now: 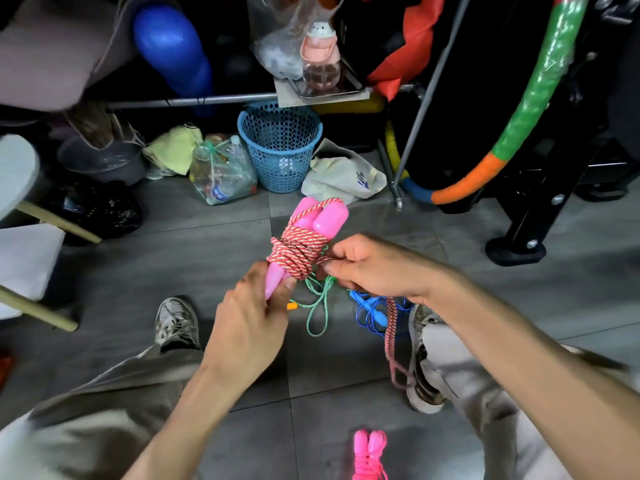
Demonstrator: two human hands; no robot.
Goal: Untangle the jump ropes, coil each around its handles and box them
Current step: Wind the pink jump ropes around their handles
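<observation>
Left hand (247, 332) grips the pair of pink plastic handles (317, 220) steady by their lower ends so right hand (375, 268) fingers can pinch the red-white braided rope (299, 252), feeding another wrap; tail hangs by right shoe (green rope (320, 299), blue rope (372, 311) on floor, finished pink rope (370, 453) near)

From my remote seat: the left hand (249, 327) grips the pink handles (313, 220) at their lower end, red-and-white rope (298, 252) coiled round them; the right hand (374, 268) pinches the rope's loose tail. Green rope (320, 299) and blue rope (372, 311) lie on the grey tiled floor (207, 244) below, near a blue basket (280, 147).
</observation>
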